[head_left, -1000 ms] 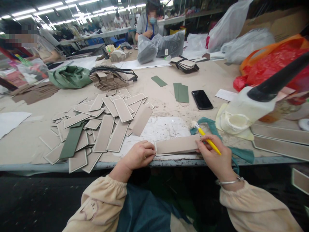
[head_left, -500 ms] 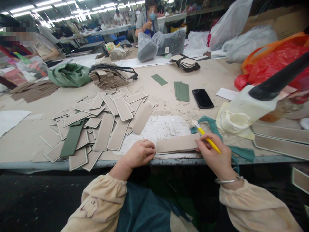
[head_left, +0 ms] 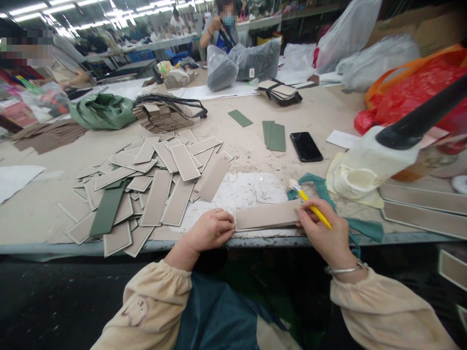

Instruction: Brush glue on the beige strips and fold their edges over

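Note:
A beige rectangular strip [head_left: 268, 215] with a pale border lies at the table's front edge, a second layer on top lifted a little along its near side. My left hand [head_left: 212, 227] is closed at the strip's left end, thumb and fingertips pressed on the corner. My right hand [head_left: 326, 226] pinches the strip's right end and also holds a yellow-handled brush [head_left: 315, 210], whose pale bristles point up and left, away from the strip. Left of my hands lies a loose heap of similar beige pieces [head_left: 156, 198], with a dark green piece [head_left: 108, 210] among them.
A white plastic container [head_left: 379, 158] with a black handle stands on the right, near a teal cloth [head_left: 365, 228]. A phone [head_left: 306, 147] and green pieces [head_left: 276, 137] lie beyond my hands. Bags line the back; a person [head_left: 222, 29] sits across the table.
Both my hands keep almost the same place on the strip, and the brush stays in my right hand. The view has shifted slightly. Across the table, the person's hand has moved up and left.

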### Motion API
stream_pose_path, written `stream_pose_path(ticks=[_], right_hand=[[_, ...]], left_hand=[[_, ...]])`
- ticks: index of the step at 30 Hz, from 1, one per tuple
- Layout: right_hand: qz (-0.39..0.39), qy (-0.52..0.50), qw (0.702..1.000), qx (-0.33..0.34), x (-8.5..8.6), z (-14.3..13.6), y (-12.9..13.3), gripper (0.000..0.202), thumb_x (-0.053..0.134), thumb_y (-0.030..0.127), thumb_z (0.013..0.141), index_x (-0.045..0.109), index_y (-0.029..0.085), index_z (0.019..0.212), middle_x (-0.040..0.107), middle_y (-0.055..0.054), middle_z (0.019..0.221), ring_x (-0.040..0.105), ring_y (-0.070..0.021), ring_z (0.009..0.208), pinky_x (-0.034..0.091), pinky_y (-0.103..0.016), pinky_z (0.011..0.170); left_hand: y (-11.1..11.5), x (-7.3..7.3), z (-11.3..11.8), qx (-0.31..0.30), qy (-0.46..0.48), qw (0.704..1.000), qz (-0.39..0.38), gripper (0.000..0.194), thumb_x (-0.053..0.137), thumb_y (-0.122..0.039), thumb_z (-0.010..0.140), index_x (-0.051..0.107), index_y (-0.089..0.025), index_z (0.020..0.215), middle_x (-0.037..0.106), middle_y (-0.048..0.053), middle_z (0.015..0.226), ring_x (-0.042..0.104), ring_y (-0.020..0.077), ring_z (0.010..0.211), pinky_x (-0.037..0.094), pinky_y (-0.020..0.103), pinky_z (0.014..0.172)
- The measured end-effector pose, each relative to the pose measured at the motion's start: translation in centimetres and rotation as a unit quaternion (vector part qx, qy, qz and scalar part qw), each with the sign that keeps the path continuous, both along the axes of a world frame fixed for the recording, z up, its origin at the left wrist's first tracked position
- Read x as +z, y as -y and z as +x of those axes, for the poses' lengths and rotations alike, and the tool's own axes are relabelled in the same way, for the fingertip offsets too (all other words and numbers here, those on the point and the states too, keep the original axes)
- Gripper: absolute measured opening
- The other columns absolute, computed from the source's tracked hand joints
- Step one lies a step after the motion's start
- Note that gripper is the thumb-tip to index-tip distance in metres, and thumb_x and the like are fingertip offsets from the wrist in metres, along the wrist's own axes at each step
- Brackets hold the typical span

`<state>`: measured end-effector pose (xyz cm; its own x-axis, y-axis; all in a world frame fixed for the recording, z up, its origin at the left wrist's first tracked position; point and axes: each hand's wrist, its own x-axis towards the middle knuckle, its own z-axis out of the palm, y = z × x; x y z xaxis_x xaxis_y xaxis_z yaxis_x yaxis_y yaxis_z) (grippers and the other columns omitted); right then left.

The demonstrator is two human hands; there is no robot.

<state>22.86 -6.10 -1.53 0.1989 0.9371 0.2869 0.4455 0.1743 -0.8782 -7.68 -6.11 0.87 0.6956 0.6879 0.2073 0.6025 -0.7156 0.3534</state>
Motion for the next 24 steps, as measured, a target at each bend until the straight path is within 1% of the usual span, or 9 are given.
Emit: stream_pose_path(ticks=[7,13,21,24], right_hand=[[0.005,0.025,1.0,-0.002,-0.41,0.06,0.09,0.019,0.067,0.038,0.081,0.062,0.023,0.092,0.066,0.0,0.075,0.067,-0.018,0.054,0.057,-0.029,0.048],[0.004,0.051,0.999,0.002,-0.39,0.1,0.17,0.018,0.066,0.038,0.082,0.062,0.024,0.093,0.066,0.001,0.072,0.067,-0.0176,0.054,0.056,-0.028,0.049],[0.023,0.115,0.993,-0.001,-0.16,0.31,0.16,0.015,0.063,0.036,0.083,0.062,0.024,0.092,0.065,0.001,0.073,0.064,-0.0161,0.055,0.053,-0.027,0.052],[0.034,0.128,0.991,0.004,-0.06,0.33,0.18,0.013,0.062,0.034,0.083,0.062,0.024,0.092,0.066,0.0,0.078,0.064,-0.0158,0.057,0.053,-0.027,0.054]], left_hand=[[0.04,0.15,0.06,0.005,0.002,1.0,0.006,0.024,0.051,-0.024,0.091,0.071,-0.019,0.081,0.067,0.006,0.088,0.061,0.0144,0.077,0.049,0.028,0.073],[0.04,0.14,0.07,0.008,0.0,1.0,0.006,0.023,0.052,-0.023,0.091,0.071,-0.019,0.08,0.068,0.006,0.088,0.06,0.0141,0.076,0.048,0.027,0.072],[0.04,0.06,0.05,0.007,-0.003,1.0,0.017,0.024,0.051,-0.025,0.091,0.072,-0.019,0.081,0.067,0.006,0.089,0.059,0.0149,0.079,0.049,0.028,0.073],[0.05,0.18,0.07,0.008,0.0,1.0,0.02,0.022,0.052,-0.025,0.091,0.072,-0.019,0.082,0.067,0.006,0.091,0.058,0.0159,0.081,0.049,0.029,0.075]])
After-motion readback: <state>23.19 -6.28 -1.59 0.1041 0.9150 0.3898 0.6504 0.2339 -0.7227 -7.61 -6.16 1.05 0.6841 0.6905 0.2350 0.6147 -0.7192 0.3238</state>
